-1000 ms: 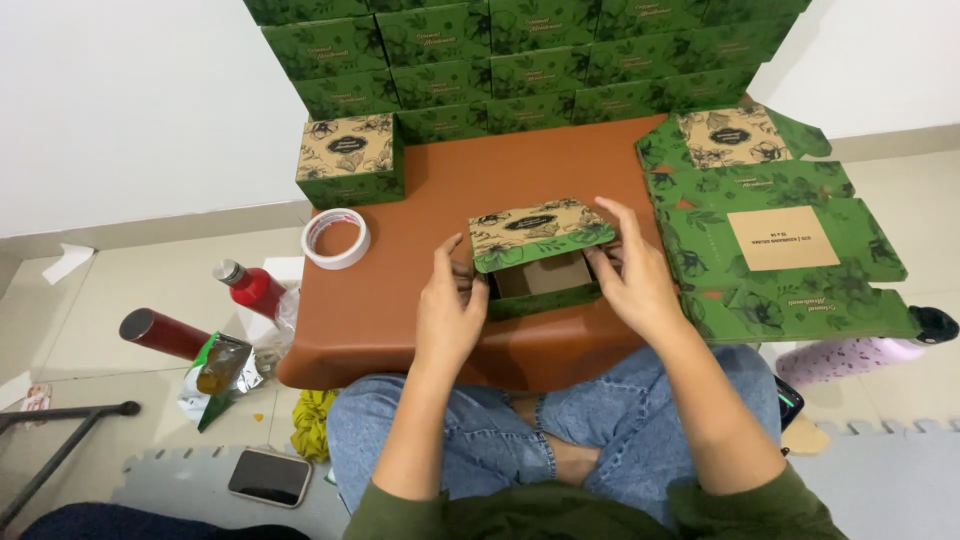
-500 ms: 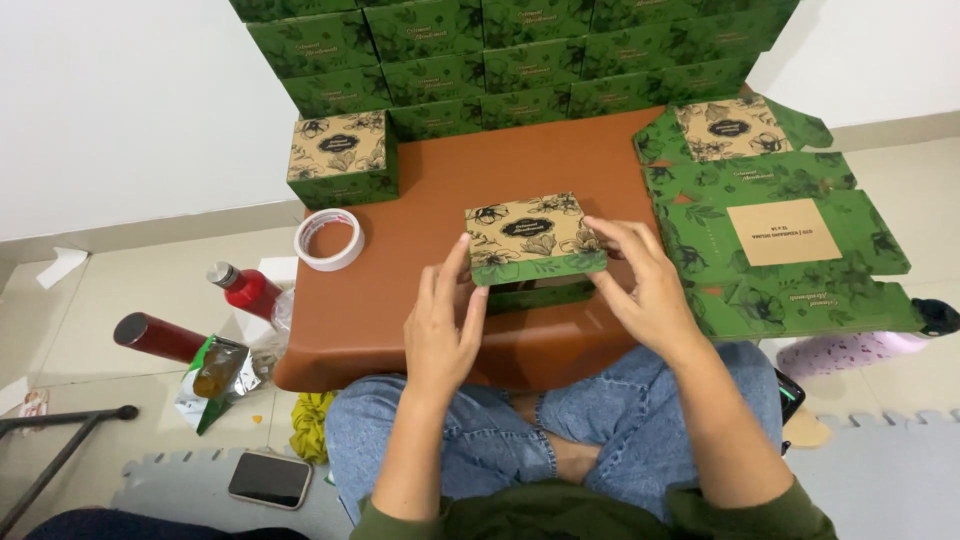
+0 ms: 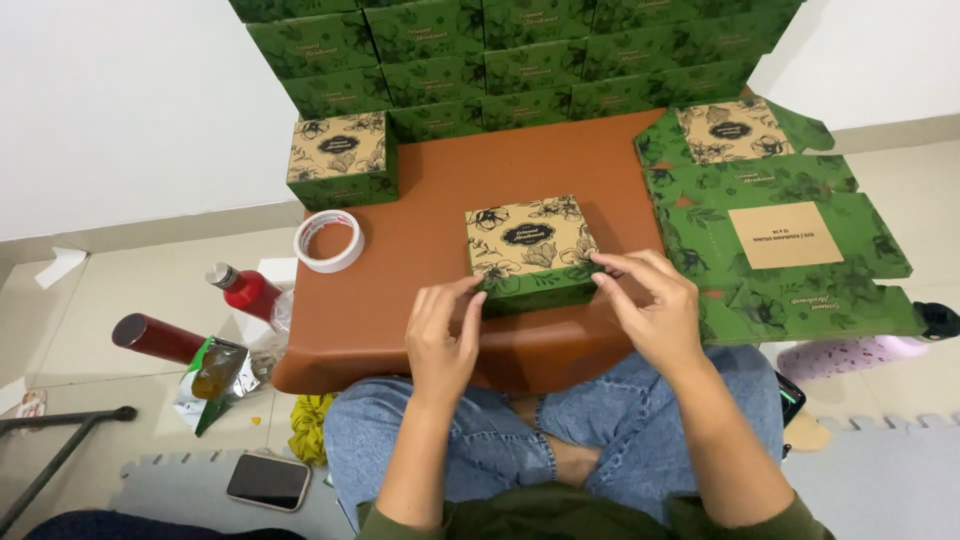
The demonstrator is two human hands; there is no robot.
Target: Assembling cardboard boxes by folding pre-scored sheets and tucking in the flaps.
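A green cardboard box with a tan flowered lid (image 3: 533,248) sits closed on the brown low table (image 3: 430,230). My left hand (image 3: 443,335) touches its front left corner with the fingertips. My right hand (image 3: 652,305) presses the box's front right corner, fingers curled on the edge. Neither hand lifts the box.
A second closed box (image 3: 341,158) stands at the table's back left, beside a tape roll (image 3: 328,240). Flat unfolded green boxes (image 3: 780,235) lie to the right. Stacked green boxes (image 3: 500,55) line the wall. On the floor at left lie a red bottle (image 3: 246,290), a dark can (image 3: 155,338) and a phone (image 3: 267,481).
The box's lid was open and has been folded down shut. The box now rests flat on the table, and both hands have slid to its front corners.
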